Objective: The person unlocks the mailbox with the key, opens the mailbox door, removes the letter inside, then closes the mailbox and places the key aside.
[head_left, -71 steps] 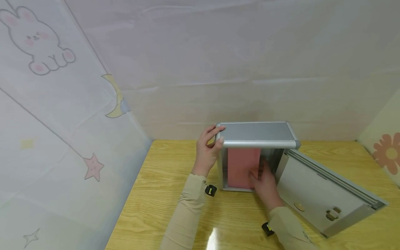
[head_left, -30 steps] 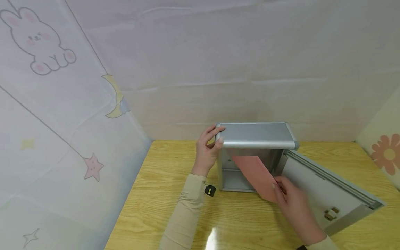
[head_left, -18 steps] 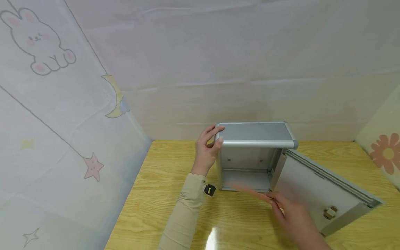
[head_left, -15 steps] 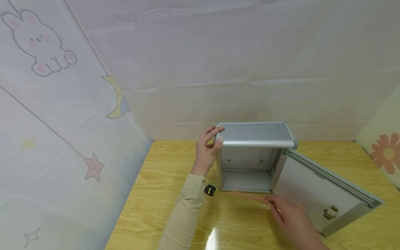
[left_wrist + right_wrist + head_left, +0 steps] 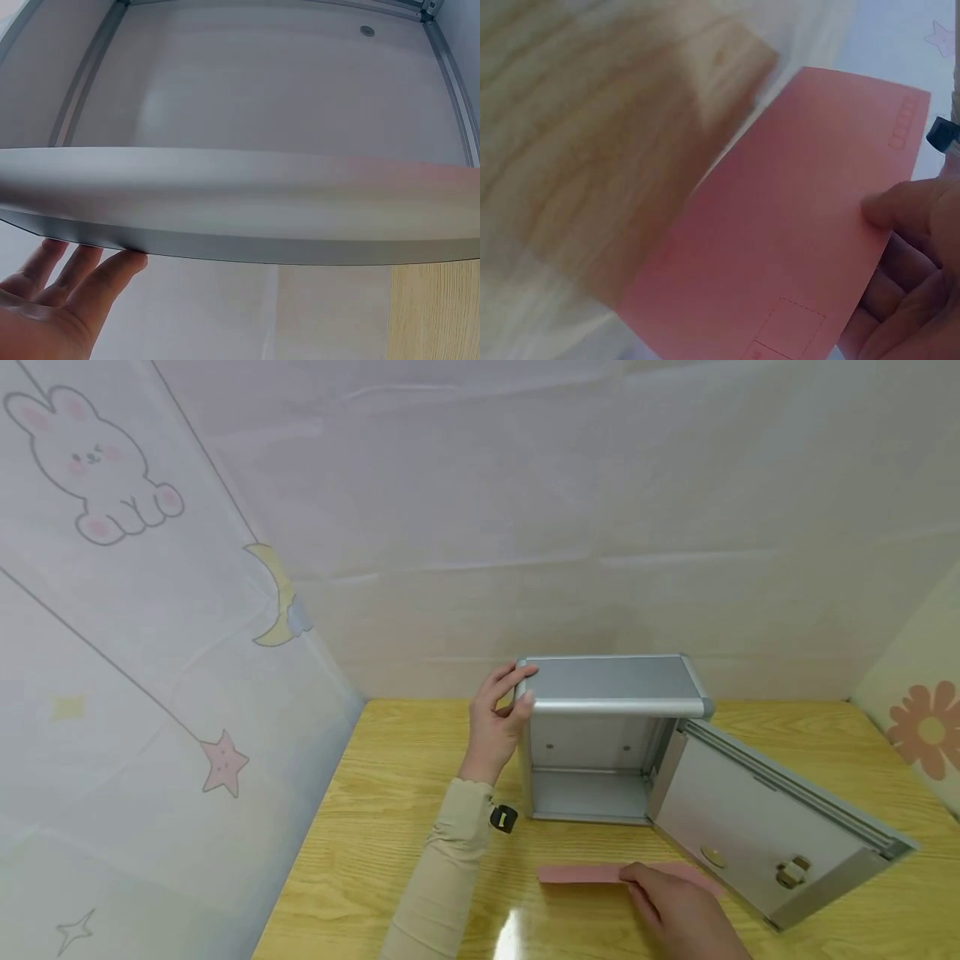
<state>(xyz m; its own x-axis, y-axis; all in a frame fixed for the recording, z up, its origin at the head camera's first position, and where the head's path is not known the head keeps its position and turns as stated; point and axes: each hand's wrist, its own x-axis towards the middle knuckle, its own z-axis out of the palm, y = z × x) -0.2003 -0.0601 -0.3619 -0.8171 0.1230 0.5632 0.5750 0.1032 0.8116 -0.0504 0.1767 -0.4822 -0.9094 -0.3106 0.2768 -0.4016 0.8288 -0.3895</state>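
Observation:
A pink envelope [image 5: 581,874] is pinched along one edge by my right hand [image 5: 678,906], in front of the box. It is held nearly edge-on in the head view. The right wrist view shows its broad face, printed with small boxes [image 5: 791,326], and my thumb [image 5: 889,210] on it. My left hand [image 5: 495,718] grips the top left corner of a grey metal letter box [image 5: 615,681], thumb at the front edge and fingers over the top. Left wrist view: the fingers [image 5: 112,274] touch the box's outer side. The box's door [image 5: 757,802] hangs wide open; its inside holds nothing visible.
The door swings out to the right, with a lock [image 5: 793,871] and a round brass-coloured disc [image 5: 713,857] on its inner face. Box and hands are over a wooden table [image 5: 390,793]. A printed cloth wall [image 5: 480,568] stands behind and on the left.
My right hand has drawn the pink envelope out of the box, toward me and down over the table front. The left hand and the box stay in place.

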